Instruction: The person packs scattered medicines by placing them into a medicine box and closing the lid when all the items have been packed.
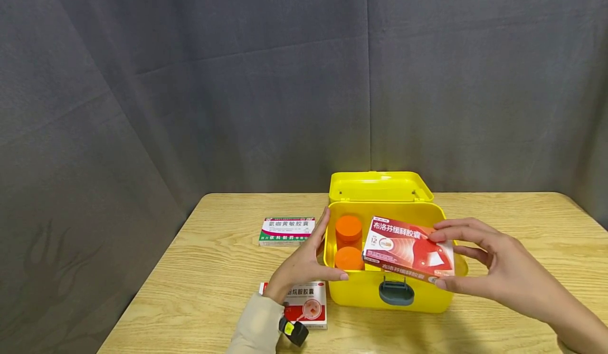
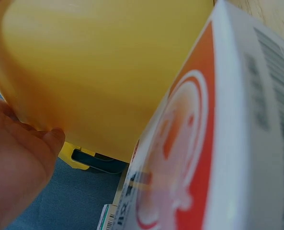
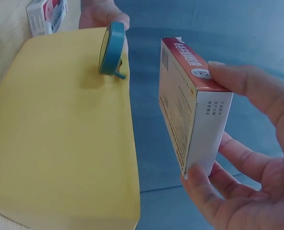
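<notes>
A red and white medicine box [image 1: 404,246] is pinched between the thumb and fingers of my right hand [image 1: 489,264], tilted above the opening of a yellow storage case [image 1: 370,290]. The right wrist view shows the same medicine box [image 3: 180,96] gripped by its end, beside the case wall [image 3: 70,129]. My left hand [image 1: 304,264] holds the left side of the case, thumb over the front rim and fingers along the side wall. Inside the case, two orange-capped bottles [image 1: 349,229] stand at the left. The case's lid [image 1: 380,186] is swung back, and its dark latch [image 1: 396,293] hangs at the front.
A green and white medicine box [image 1: 287,230] lies on the wooden table [image 1: 190,290] left of the case. Another red and white medicine box [image 1: 306,306] lies nearer, partly under my left wrist in the head view. A grey curtain [image 1: 285,106] hangs behind the table.
</notes>
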The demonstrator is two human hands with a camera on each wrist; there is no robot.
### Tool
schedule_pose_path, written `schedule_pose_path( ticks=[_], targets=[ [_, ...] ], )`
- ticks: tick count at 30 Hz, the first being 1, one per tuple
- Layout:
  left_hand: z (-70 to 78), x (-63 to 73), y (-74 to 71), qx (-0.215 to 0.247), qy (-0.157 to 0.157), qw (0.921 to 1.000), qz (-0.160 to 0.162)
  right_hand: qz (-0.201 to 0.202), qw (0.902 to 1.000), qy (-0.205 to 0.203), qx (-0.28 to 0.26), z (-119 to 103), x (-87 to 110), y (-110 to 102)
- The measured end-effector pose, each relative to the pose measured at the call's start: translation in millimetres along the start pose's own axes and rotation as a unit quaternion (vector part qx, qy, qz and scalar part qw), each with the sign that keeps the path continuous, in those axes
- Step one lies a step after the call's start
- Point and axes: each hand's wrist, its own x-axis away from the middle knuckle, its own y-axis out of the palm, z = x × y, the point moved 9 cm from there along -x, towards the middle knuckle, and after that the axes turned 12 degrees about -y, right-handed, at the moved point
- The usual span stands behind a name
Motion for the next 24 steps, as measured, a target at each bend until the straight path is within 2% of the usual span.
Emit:
schedule_pose_path(
  ticks=[7,13,18,24],
  targets=[
    [-0.6,0.3,0.0,-0.004,0.002,1.0,-0.001,0.006,0.9999,0.006,-0.011,8,-3.6,-2],
    [1.2,2.1,0.6,-0.001,0.002,1.0,-0.001,0.003,0.9994,0.036,-0.001,14,-4.5,-2],
    [1.9,4.2,1.4,0.0,0.005,1.0,-0.003,0.003,0.9991,0.041,-0.003,17,-5.1,-3],
    [5.3,6.6,2.4,0.005,0.014,0.9999,-0.008,-0.012,0.9974,0.071,-0.001,21,-4.7,-2]
  ],
)
